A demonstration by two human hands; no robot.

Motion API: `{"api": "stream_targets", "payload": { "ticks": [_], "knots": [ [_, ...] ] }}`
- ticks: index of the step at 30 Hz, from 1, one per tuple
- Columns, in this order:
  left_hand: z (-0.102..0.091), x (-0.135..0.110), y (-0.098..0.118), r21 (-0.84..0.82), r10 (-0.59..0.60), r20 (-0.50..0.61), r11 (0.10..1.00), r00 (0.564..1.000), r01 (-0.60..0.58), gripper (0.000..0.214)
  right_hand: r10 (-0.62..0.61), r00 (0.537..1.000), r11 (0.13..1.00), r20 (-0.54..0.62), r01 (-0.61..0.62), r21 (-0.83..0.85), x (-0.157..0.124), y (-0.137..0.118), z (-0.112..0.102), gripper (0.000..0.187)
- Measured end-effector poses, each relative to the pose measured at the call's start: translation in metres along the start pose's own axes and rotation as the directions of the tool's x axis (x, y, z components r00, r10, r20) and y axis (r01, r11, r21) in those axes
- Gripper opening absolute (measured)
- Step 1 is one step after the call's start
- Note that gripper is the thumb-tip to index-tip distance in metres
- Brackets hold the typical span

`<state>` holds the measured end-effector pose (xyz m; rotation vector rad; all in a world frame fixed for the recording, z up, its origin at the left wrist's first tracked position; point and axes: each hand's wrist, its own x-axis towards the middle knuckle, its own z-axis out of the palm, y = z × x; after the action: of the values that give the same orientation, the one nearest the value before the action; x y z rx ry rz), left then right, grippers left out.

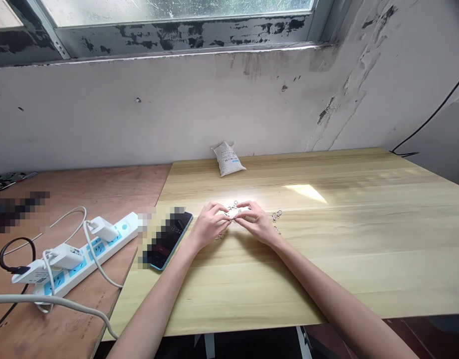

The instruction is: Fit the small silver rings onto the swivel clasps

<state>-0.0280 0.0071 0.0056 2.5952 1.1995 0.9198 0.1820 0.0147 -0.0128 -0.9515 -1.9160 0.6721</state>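
My left hand [208,224] and my right hand [256,219] meet fingertip to fingertip over a pale wooden table [327,249]. Both pinch small metal rings [233,212] held between them; the pieces are too small to tell apart. More small metal rings [277,215] lie loose on the table just right of my right hand, and a few lie below my left hand [219,237]. The fingers of both hands are curled and pressed together.
A phone [168,238] lies left of my left hand near the table's edge. A small white bag [227,158] rests by the wall. On the brown table to the left sits a power strip [83,252] with white chargers and cables.
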Motion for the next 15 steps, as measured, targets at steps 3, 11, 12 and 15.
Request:
{"api": "stream_targets", "payload": {
  "ticks": [3, 11, 12, 15],
  "knots": [
    [-0.003, 0.000, -0.001, -0.022, 0.000, 0.005, 1.000, 1.000, 0.000, 0.013, -0.001, 1.000, 1.000, 0.013, 0.000, 0.020, 0.001, 0.000, -0.002, 0.013],
    [-0.015, 0.000, 0.001, -0.175, -0.156, -0.041, 0.974, 0.987, 0.146, 0.011, -0.212, 0.976, 0.965, 0.040, 0.216, -0.151, 0.006, 0.005, -0.011, 0.013],
    [-0.014, 0.000, 0.002, -0.221, -0.208, -0.056, 0.957, 0.977, 0.191, 0.012, -0.233, 0.972, 0.954, 0.038, 0.236, -0.184, 0.006, 0.004, -0.011, 0.014],
    [-0.010, 0.001, 0.004, -0.313, -0.274, -0.034, 0.916, 0.961, 0.250, 0.014, -0.255, 0.966, 0.937, 0.041, 0.257, -0.237, 0.004, 0.000, -0.009, 0.016]
  ]
}}
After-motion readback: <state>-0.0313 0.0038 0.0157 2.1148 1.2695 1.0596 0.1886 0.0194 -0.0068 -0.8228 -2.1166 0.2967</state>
